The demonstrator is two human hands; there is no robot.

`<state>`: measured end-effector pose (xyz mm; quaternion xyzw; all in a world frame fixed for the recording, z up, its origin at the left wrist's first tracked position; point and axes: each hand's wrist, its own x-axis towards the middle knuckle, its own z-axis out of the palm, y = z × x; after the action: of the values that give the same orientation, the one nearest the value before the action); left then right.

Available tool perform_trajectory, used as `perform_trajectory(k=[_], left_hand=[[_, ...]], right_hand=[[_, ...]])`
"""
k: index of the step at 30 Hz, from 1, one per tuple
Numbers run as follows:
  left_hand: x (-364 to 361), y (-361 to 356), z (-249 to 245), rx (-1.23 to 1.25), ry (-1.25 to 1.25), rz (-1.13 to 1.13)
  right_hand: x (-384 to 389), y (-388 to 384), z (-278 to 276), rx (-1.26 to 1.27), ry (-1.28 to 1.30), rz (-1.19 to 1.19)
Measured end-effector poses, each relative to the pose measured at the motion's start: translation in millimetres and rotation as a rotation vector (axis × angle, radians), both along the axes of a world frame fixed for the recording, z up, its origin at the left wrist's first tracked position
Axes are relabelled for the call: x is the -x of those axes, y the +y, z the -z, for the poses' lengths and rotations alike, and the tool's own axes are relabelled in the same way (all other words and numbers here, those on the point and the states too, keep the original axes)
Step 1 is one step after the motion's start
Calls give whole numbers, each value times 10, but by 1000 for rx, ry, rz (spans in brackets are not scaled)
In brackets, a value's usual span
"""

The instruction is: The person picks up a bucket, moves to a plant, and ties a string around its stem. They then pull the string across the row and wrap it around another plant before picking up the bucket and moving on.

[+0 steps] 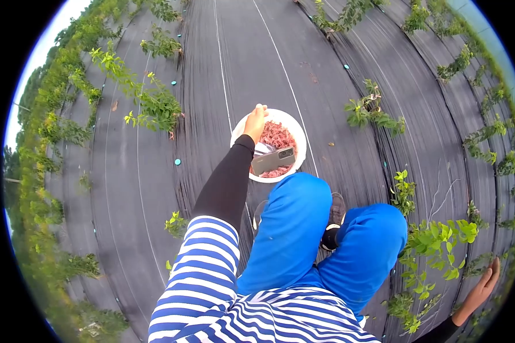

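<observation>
My left hand (256, 123), in a black sleeve, reaches over a white bucket (301, 137). Its fingers are curled closed near the far rim; whatever they hold, if anything, is hidden. Inside the bucket lie many small reddish-pink pieces (277, 135). A grey smartphone (273, 161) rests on them, its camera side up, beside a whitish item (263, 148) partly covered by my wrist. My right hand (479, 291) is out at the lower right with its fingers stretched, nearest to a leafy green plant (440, 243). It holds nothing that I can see.
Black ground sheeting (257, 51) with white lines spreads all around. Leafy plants (154, 106) grow through it in rows at left and right, with small blue-green discs (178, 162) along the seams. My bent knees (297, 211) in blue trousers are close to the bucket.
</observation>
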<state>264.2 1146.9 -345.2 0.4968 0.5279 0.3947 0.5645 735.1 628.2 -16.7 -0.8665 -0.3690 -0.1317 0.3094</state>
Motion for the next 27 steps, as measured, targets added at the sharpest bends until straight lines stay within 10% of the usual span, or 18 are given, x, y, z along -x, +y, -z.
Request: perform_trajectory(k=[4, 9, 15, 18, 25, 27], left_hand=[[-56, -80, 15, -324, 221, -154], [-86, -895, -437, -191, -81, -318], [456, -1951, -422, -40, -208, -511], [794, -2361, -488, 123, -167, -618], [1607, -2797, -596, 60, 30, -710], [2112, -2631, 261, -13, -21, -697]], right_hand=[[-134, 10, -110, 7, -50, -76], [434, 916, -467, 192, -240, -376], [3087, 2088, -647, 642, -238, -1470], [4113, 1988, -616, 239, -387, -2047], [4891, 1270, -877, -26, -1131, -1934], [5000, 1113, -855, -34, -1273, -1845]])
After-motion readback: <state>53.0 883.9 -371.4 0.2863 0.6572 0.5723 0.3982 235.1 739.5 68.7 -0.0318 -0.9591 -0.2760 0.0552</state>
